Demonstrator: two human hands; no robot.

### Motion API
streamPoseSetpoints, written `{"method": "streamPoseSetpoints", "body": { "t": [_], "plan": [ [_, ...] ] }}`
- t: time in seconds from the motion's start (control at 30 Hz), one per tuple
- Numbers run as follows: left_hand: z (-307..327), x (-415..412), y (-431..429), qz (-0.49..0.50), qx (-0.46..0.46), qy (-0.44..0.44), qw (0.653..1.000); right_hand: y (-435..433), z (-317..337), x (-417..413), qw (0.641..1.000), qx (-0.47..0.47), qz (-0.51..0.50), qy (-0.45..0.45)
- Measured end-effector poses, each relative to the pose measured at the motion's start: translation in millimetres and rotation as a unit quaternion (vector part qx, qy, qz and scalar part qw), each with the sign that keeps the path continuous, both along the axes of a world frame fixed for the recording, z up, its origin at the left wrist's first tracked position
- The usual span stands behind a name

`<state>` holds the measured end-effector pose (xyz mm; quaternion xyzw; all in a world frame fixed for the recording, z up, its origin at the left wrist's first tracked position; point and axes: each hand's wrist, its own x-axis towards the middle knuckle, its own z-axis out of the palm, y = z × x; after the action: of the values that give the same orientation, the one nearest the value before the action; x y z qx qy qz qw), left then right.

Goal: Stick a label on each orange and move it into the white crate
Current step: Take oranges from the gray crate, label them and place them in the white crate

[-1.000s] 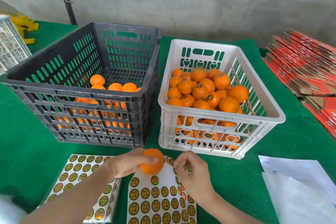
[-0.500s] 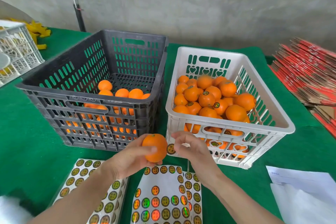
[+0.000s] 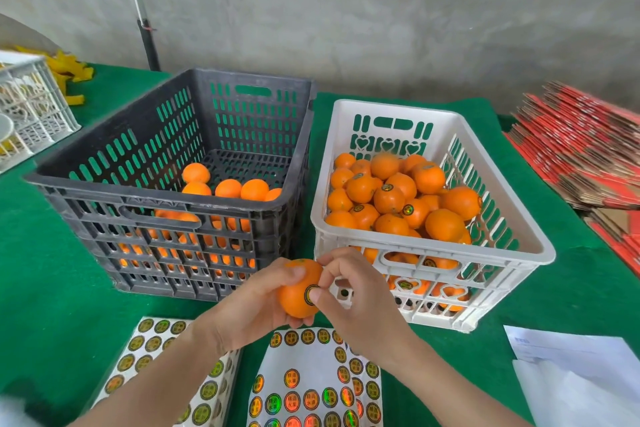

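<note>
Orange fruit: I am watching one orange (image 3: 298, 289) being held up in the air, just in front of the white crate (image 3: 433, 248) and above the sticker sheet (image 3: 311, 388).
Left hand: the left hand (image 3: 256, 305) is wrapping round the orange from the side and from below. I think this is stopping it from turning while the label is going on.
Right hand: the right hand (image 3: 349, 291) is pinching the orange, with its thumb pressing the round label (image 3: 310, 294) flat onto the peel and a curled finger touching the top.
White crate: it is holding a big pile of oranges, and many are showing labels. It is sitting close to the hands, so I am guessing the drop is going to be short.
Black crate (image 3: 173, 204): it is sitting just beside the white one and holding oranges with no labels that I can see.
Sticker sheets: they are lying flat on the green table (image 3: 52, 288) under the hands, so the next label is going to be easy to reach.
</note>
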<state>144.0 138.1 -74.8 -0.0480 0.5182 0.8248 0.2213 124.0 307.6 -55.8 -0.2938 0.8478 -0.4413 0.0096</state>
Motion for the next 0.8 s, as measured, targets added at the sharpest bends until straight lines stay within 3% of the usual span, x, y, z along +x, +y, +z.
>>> {"method": "streamPoseSetpoints", "body": {
  "t": [0.1,0.2,0.33,0.43,0.5,0.6,0.7,0.8],
  "plan": [
    [19,4,4,0.004,-0.029,0.046,0.998,8,14,9,0.998,-0.06,-0.007,-0.006],
    [56,1,7,-0.003,-0.114,0.137,0.984,15,38,8,0.992,-0.125,0.027,-0.005],
    [109,-17,16,0.022,-0.299,0.28,0.912,8,65,-11,0.978,-0.161,0.096,0.091],
    [131,-46,19,0.084,-0.375,0.332,0.862,-2,77,-55,0.975,-0.154,0.03,0.156],
    [133,-69,5,0.134,-0.472,0.353,0.797,-4,79,-103,0.983,-0.109,-0.046,0.143],
    [122,-90,-40,0.18,-0.614,0.286,0.713,13,71,-179,0.983,0.03,-0.179,0.031],
    [105,-95,-78,0.172,-0.676,0.228,0.68,44,55,-228,0.938,0.216,-0.267,-0.048],
    [101,-94,-103,0.174,-0.703,0.195,0.661,61,42,-240,0.898,0.357,-0.244,-0.077]
  ]
}}
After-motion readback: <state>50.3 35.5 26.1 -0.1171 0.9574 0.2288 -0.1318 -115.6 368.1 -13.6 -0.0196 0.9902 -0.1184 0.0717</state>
